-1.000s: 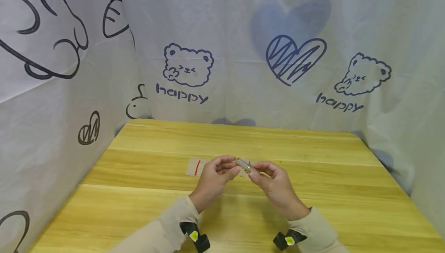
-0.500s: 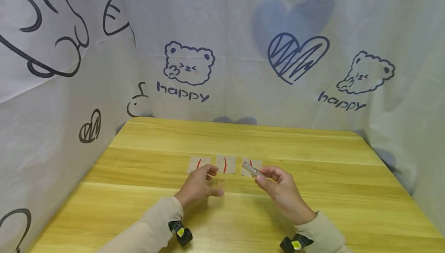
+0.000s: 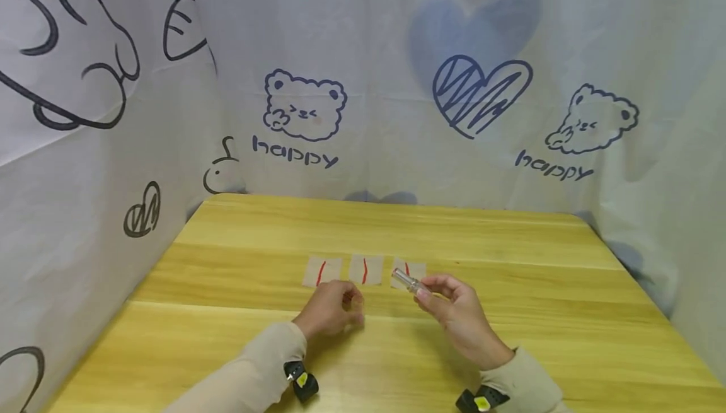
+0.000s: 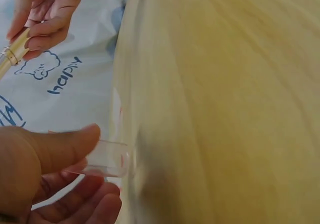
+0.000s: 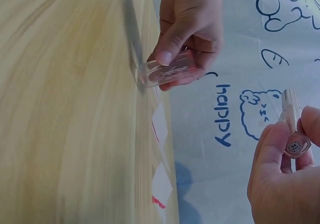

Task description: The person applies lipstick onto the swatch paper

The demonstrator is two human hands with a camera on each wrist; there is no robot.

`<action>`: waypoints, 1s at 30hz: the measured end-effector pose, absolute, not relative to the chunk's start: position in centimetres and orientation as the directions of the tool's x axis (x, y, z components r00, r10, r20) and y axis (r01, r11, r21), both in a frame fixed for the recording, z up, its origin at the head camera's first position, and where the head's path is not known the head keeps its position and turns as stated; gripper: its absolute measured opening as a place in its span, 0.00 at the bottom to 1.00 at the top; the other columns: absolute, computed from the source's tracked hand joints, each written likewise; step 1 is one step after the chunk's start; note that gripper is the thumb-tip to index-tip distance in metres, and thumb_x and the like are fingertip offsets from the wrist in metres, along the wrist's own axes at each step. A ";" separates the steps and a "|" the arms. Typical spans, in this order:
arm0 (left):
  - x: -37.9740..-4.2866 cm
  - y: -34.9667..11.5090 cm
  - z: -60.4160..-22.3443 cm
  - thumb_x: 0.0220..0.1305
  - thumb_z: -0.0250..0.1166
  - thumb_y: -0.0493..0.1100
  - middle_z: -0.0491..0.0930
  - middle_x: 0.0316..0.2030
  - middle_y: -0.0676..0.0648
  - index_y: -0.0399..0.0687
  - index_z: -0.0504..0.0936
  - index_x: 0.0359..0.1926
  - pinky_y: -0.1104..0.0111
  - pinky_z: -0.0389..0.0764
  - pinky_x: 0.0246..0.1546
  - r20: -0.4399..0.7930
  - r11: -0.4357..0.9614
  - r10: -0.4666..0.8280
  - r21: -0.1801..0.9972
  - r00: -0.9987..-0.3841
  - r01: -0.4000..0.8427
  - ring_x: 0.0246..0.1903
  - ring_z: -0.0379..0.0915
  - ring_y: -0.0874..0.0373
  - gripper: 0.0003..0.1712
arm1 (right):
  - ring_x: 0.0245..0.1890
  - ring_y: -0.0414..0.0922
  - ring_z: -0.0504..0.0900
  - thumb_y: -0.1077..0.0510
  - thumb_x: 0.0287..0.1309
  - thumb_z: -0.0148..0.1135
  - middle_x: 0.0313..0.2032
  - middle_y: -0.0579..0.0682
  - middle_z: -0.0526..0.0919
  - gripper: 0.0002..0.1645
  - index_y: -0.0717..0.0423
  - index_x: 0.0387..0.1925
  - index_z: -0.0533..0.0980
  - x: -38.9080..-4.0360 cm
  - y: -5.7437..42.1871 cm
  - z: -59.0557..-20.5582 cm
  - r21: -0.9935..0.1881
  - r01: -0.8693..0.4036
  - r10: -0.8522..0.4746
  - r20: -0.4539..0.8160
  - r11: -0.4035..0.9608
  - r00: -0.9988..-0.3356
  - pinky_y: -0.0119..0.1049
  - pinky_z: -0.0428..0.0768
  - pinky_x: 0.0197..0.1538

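My right hand (image 3: 465,318) pinches the lower end of a lipstick (image 3: 404,278) without its cap, its silvery tube tilted up to the left above the table. A reddish tip shows at its upper end. In the right wrist view, a round label marks the base of the lipstick (image 5: 294,146). Between thumb and fingers, my left hand (image 3: 329,307) holds a clear lipstick cap (image 4: 107,159) low over the wooden table. The far end of the cap (image 5: 160,73) is right at the tabletop in the right wrist view.
Three pale paper squares, left (image 3: 312,273), middle (image 3: 357,270) and right (image 3: 418,269), lie in a row beyond the hands, each with a red stroke. The wooden table (image 3: 238,337) is bordered by white printed curtains (image 3: 386,148) at the back and sides.
My left hand has moved away from the lipstick, to the left and down to the table, carrying the clear cap. My right hand has shifted slightly right and down with the lipstick.
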State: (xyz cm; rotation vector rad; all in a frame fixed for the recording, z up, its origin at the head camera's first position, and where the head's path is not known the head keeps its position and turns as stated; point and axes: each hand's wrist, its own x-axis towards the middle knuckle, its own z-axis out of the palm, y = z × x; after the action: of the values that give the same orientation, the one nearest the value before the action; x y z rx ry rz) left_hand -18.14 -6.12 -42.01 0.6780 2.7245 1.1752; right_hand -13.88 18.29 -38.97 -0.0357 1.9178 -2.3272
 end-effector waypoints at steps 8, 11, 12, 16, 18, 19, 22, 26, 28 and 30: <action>-17.7 -5.9 -40.5 0.55 0.73 0.37 0.75 0.28 0.55 0.46 0.78 0.33 0.67 0.74 0.32 0.146 0.542 0.467 0.732 -0.872 0.413 0.30 0.71 0.61 0.10 | 0.42 0.45 0.80 0.69 0.61 0.61 0.44 0.57 0.75 0.16 0.74 0.48 0.71 -13.6 18.0 -38.5 -0.995 0.022 -0.138 -0.009 -0.095 -0.990 0.35 0.80 0.49; -17.6 -5.8 -39.7 0.54 0.73 0.37 0.76 0.29 0.54 0.46 0.79 0.33 0.67 0.75 0.33 0.195 0.533 0.480 0.710 -0.855 0.461 0.31 0.73 0.60 0.09 | 0.41 0.45 0.81 0.69 0.61 0.62 0.43 0.56 0.76 0.17 0.76 0.48 0.70 -13.5 18.0 -38.1 -0.998 -0.010 -0.171 0.020 -0.055 -0.985 0.34 0.81 0.47; -17.5 -5.7 -39.5 0.53 0.73 0.37 0.77 0.30 0.54 0.46 0.80 0.33 0.67 0.76 0.34 0.207 0.533 0.482 0.702 -0.851 0.472 0.32 0.73 0.59 0.09 | 0.41 0.45 0.81 0.69 0.61 0.62 0.42 0.56 0.77 0.18 0.77 0.49 0.70 -13.5 18.0 -38.0 -0.999 -0.014 -0.178 0.021 -0.045 -0.984 0.34 0.81 0.47; -17.2 -5.4 -38.6 0.51 0.73 0.37 0.79 0.32 0.52 0.44 0.82 0.34 0.66 0.78 0.36 0.261 0.540 0.486 0.661 -0.834 0.522 0.33 0.74 0.58 0.09 | 0.42 0.47 0.82 0.67 0.60 0.64 0.43 0.55 0.78 0.20 0.77 0.49 0.71 -13.7 18.0 -37.9 -1.000 -0.015 -0.217 0.017 -0.014 -0.976 0.35 0.81 0.47; -17.1 -5.2 -38.3 0.50 0.73 0.36 0.79 0.32 0.51 0.43 0.82 0.34 0.66 0.77 0.35 0.281 0.542 0.486 0.646 -0.827 0.538 0.33 0.74 0.59 0.10 | 0.43 0.47 0.82 0.66 0.60 0.65 0.43 0.55 0.78 0.21 0.76 0.49 0.71 -13.7 18.0 -37.9 -1.000 -0.010 -0.235 0.011 -0.003 -0.972 0.35 0.81 0.47; -17.0 -5.2 -38.2 0.50 0.73 0.36 0.78 0.31 0.52 0.43 0.83 0.34 0.67 0.77 0.35 0.292 0.544 0.488 0.635 -0.823 0.548 0.32 0.73 0.59 0.10 | 0.42 0.47 0.82 0.65 0.59 0.66 0.43 0.55 0.78 0.20 0.76 0.49 0.72 -13.8 18.0 -37.9 -1.000 -0.010 -0.243 0.008 0.003 -0.970 0.35 0.81 0.47; -16.8 -5.2 -38.0 0.49 0.74 0.37 0.76 0.30 0.53 0.43 0.83 0.34 0.68 0.74 0.33 0.318 0.541 0.487 0.621 -0.813 0.567 0.31 0.71 0.60 0.10 | 0.42 0.46 0.82 0.66 0.60 0.65 0.43 0.55 0.79 0.19 0.76 0.48 0.72 -13.8 17.9 -37.8 -1.000 -0.008 -0.260 0.002 0.020 -0.966 0.35 0.81 0.46; -16.7 -5.3 -37.8 0.49 0.74 0.38 0.75 0.29 0.54 0.45 0.84 0.35 0.69 0.73 0.33 0.344 0.525 0.482 0.622 -0.806 0.580 0.31 0.70 0.60 0.11 | 0.42 0.47 0.82 0.66 0.60 0.65 0.43 0.57 0.78 0.18 0.75 0.47 0.73 -13.8 17.9 -37.7 -0.999 -0.020 -0.272 0.006 0.048 -0.962 0.35 0.81 0.45; -16.6 -5.4 -37.9 0.49 0.76 0.38 0.76 0.30 0.53 0.45 0.84 0.35 0.69 0.73 0.33 0.365 0.511 0.481 0.622 -0.797 0.593 0.31 0.70 0.60 0.11 | 0.41 0.46 0.82 0.66 0.60 0.65 0.44 0.57 0.77 0.17 0.75 0.47 0.74 -13.8 17.8 -37.6 -0.997 -0.027 -0.273 0.007 0.067 -0.962 0.35 0.81 0.44; -16.6 -5.4 -37.9 0.48 0.77 0.39 0.76 0.31 0.53 0.46 0.84 0.36 0.69 0.74 0.34 0.385 0.502 0.480 0.616 -0.788 0.607 0.32 0.71 0.60 0.13 | 0.40 0.45 0.82 0.66 0.60 0.65 0.44 0.57 0.77 0.17 0.74 0.47 0.74 -13.8 17.8 -37.6 -0.996 -0.033 -0.274 0.008 0.086 -0.962 0.34 0.81 0.43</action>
State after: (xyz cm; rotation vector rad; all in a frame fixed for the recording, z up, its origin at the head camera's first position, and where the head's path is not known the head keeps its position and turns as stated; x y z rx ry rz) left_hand -16.56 -5.37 -37.94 1.0447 2.8610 1.2834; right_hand -13.82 17.79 -37.62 -0.3113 2.1742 -1.9854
